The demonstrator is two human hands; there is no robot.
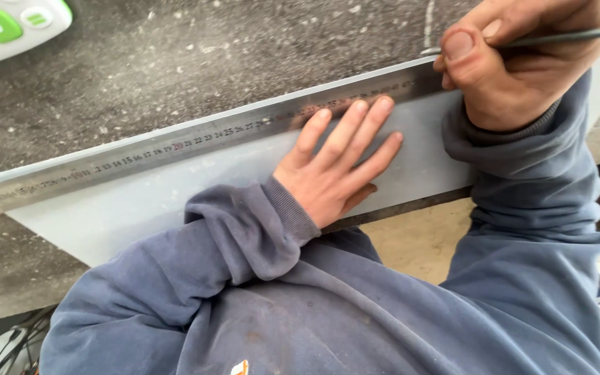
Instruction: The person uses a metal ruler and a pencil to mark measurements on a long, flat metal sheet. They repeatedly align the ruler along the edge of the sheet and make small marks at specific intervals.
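Dark speckled worktop (pixel 175 76) filling the upper half. Pale grey sheet (pixel 140 201) lying flat on it, running from eight o'clock up to two o'clock. Long steel ruler (pixel 175 146) laid along the sheet's far edge, same slant. Blue sweatshirt sleeves (pixel 244 236) at six o'clock. Left hand (pixel 338 163) at centre, open and flat, fingertips (pixel 359 107) pressing on the ruler. Right hand (pixel 515 59) at one o'clock, closed around a thin dark pencil (pixel 571 37), tip against the ruler's upper edge. White-and-green calculator (pixel 8 28) at eleven o'clock.
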